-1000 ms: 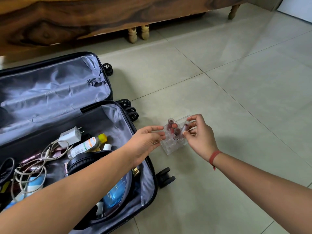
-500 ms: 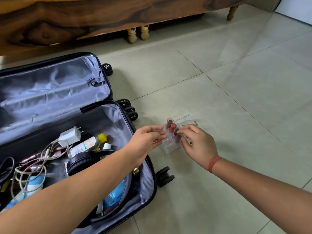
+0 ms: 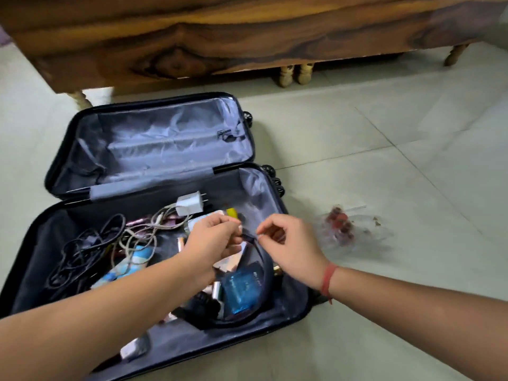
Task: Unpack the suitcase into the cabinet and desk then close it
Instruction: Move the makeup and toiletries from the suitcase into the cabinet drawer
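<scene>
Black hard-shell suitcase lies open flat on the tiled floor, filling the left and centre of the frame, its grey-lined lid half empty in the upper part and its lower half still full. Both hands hover over the right end of that lower half, at centre frame: the left hand and the right hand sit just beside each other, each with fingers curled and pinched together at a dark curved strap or band that arcs down and toward the bottom of the frame; blur hides whether either pinch truly grips it. That band runs roughly up and down in the frame, directly under the fingertips, so either hand is equally near. Packed around it are a blue packet, a white charger plug toward the upper middle, a pale cable and a tangled black cable to the left, and a yellow-capped bottle just above the left hand. Lifting the band will likely drag neighbouring small items, and the cables could snag. Right of the suitcase, well apart from the hands, a clear organiser of lipsticks rests on the floor. Wooden furniture spans the top of the frame.
</scene>
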